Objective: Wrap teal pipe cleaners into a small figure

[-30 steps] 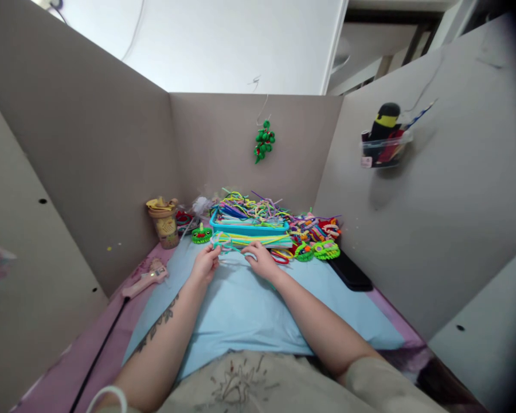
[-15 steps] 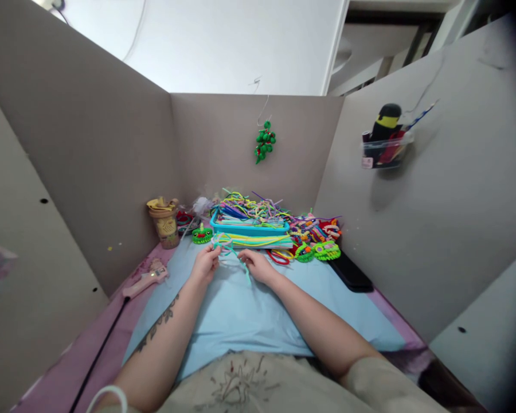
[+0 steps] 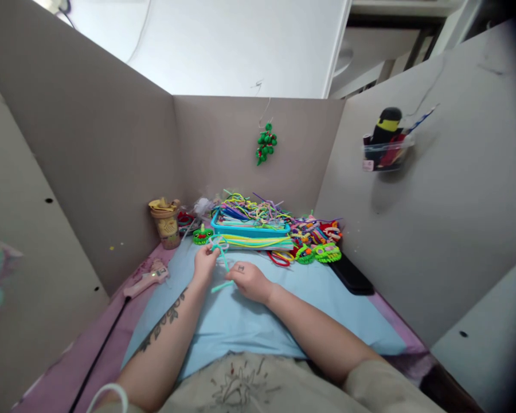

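Observation:
My left hand [image 3: 204, 265] pinches the looped upper part of a light teal pipe cleaner [image 3: 221, 252] over the pale blue mat [image 3: 249, 321]. My right hand [image 3: 249, 280] grips the lower end of the same pipe cleaner, whose tip sticks out to the left near the mat. The two hands are close together, just in front of a blue tray [image 3: 249, 230] piled with coloured pipe cleaners.
Grey cardboard walls enclose the desk on three sides. A yellow cup [image 3: 166, 222] and a pink glue gun [image 3: 145, 279] with a black cord lie left. Finished green ornaments [image 3: 320, 251] and a black flat object [image 3: 351, 274] sit right. A green ornament [image 3: 265, 142] hangs on the back wall.
My right hand has moved down and toward me, pulling the teal pipe cleaner's lower end with it. My left hand has stayed nearly in place.

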The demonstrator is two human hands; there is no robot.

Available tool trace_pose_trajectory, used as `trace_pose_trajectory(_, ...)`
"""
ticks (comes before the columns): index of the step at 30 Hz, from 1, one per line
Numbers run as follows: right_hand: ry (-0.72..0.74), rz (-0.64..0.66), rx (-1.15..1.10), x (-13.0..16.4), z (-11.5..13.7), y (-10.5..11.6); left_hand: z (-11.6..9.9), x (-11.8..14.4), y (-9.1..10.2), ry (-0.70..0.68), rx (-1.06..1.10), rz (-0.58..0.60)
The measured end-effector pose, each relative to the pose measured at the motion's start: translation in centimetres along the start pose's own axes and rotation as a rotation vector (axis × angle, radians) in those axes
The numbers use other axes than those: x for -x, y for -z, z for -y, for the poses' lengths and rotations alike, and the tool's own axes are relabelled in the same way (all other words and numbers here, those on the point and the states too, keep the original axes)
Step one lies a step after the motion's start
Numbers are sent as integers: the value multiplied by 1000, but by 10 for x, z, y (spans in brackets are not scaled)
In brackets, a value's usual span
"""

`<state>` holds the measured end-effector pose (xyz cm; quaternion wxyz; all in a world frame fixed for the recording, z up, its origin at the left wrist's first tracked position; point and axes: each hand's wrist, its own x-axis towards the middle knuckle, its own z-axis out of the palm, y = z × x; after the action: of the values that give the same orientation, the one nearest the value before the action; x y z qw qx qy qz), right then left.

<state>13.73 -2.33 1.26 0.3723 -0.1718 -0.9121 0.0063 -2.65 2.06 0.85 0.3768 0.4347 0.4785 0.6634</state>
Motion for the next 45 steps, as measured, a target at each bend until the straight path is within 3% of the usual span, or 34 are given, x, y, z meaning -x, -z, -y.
trace_pose_trajectory(5, -2, -1, -45, -2, 6, -5, 4, -2, 0, -60, -82, -5)
trace_pose_trajectory(12, -342, -175, -23, 3, -16, -7, -4, 7, -4, 188, 55, 275)
trace_pose_trajectory(17, -438, -274, 76, 6, -33, -7, -6, 15, -10, 235, 21, 399)
trace_pose_trajectory(27, -389, -289, 122, 8, -40, -11, -10, 22, -15, 234, 38, 397)
trace_pose_trajectory(45, -461, -285, -3, 6, -28, -4, -3, 22, -15, 149, 19, 387)
